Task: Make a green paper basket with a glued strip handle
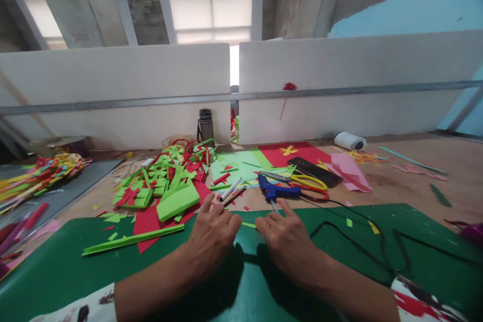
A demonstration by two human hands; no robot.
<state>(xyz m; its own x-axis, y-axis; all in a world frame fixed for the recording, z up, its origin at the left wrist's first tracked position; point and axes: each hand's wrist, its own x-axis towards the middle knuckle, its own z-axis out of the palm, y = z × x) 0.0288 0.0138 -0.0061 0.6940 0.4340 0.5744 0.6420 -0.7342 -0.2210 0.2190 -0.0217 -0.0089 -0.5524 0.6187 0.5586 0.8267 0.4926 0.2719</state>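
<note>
Pinching a short green strip (248, 225) with left hand (213, 229) and right hand (287, 239), one at each end, over the middle of the green mat's (68, 276) far edge; probably gripped so to keep it straight (with finger pads mostly hidden, hard to tell how tightly). Near the mat's far left corner, notice a long folded strip (134, 240), apart from both hands, perhaps laid flat to keep its crease. Just past the far edge, on the table (403, 188), find a glue gun (279, 191) near the right hand, its cord (384, 246) trailing over the mat toward the right edge; likely placed for easy reach. Beyond, see scissors (293, 179) and a phone (302, 165). Ahead of the left hand, note pens (229, 190) and, toward the table's left, paper pieces (175, 171) in a heap, seemingly grouped together. Near the table's far edge, find an upright bottle (206, 128) and, farther right, a white roll (350, 141) on its side, presumably kept out of the way.
</note>
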